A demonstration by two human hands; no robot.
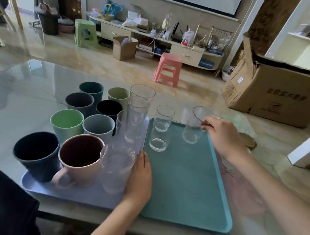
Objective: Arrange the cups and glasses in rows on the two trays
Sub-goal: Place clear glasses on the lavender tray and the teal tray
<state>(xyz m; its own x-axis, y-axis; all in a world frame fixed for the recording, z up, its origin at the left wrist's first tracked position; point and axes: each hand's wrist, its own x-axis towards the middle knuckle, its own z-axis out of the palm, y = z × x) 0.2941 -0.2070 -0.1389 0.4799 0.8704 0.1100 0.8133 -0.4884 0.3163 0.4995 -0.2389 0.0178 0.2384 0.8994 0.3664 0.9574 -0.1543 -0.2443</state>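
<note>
Cups of many colours fill the pale purple tray (67,195) at lower left. The right hand (221,135) grips a tilted clear glass (195,125) over the blue-green tray (190,184). The left hand (139,178) wraps a short clear glass (115,169).

Open room across the teal tray (190,184) from centre toward six o'clock; two glasses (161,127) block eleven o'clock, crowded lavender tray (79,195) walls nine.

Head-worn view, forward-down, close over the table (20,95)
</note>
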